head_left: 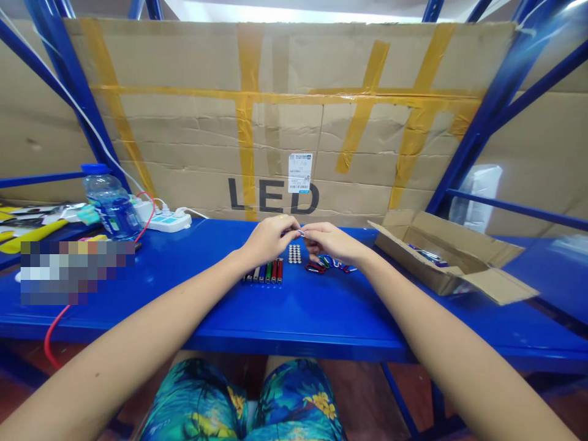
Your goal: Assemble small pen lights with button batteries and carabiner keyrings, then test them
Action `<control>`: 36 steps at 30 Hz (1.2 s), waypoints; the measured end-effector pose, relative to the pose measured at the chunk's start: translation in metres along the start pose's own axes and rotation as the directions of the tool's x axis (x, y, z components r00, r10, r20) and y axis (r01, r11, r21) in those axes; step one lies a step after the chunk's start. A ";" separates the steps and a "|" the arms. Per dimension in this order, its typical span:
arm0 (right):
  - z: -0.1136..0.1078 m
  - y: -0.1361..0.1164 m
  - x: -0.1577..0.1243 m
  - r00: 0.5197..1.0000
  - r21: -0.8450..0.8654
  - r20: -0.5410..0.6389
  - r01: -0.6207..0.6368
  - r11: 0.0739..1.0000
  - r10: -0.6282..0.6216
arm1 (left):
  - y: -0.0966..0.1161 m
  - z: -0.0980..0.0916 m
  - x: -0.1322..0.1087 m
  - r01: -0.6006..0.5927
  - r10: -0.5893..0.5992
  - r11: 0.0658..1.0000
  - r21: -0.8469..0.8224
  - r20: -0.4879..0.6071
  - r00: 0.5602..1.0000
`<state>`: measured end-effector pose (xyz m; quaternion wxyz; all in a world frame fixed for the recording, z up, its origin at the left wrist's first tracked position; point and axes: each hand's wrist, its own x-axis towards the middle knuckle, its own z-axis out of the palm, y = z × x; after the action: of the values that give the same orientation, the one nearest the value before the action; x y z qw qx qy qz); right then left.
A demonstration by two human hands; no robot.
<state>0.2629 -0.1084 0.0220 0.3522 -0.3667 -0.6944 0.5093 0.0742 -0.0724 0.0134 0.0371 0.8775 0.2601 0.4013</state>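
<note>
My left hand and my right hand meet above the blue table, fingertips pinched together. Between them shows a small silvery metal piece, too small to name for certain. Below my left hand lies a row of slim metal tubes in red, green, blue and dark tones, partly hidden by the hand. A tidy block of small round silver pieces, like button cells, sits just beneath the fingertips. Under my right hand are several carabiners in red, green, blue and silver, some partly covered.
On the right stands an opened cardboard box with small items inside. A plastic bottle and a white power strip are at the left, near a red cable. A large taped carton walls off the back.
</note>
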 end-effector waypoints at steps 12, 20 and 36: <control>0.007 0.003 0.005 0.992 0.072 -0.124 0.037 0.997 -0.028 | 0.002 0.002 0.000 -0.022 0.022 0.999 -0.038 0.001 1.000; 0.001 0.006 0.007 0.948 -0.558 -0.203 0.093 0.825 -0.245 | 0.003 0.002 0.002 0.045 -0.044 0.995 -0.086 0.020 0.999; 0.003 0.015 0.008 0.937 -0.967 -0.051 0.040 0.253 -0.346 | 0.008 0.008 -0.003 0.142 -0.136 0.985 -0.101 0.066 0.989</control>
<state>0.2591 -0.1000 0.0080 0.2072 -0.4763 -0.8476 -0.1083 0.0820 -0.0799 0.0083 0.1188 0.8654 0.2979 0.3849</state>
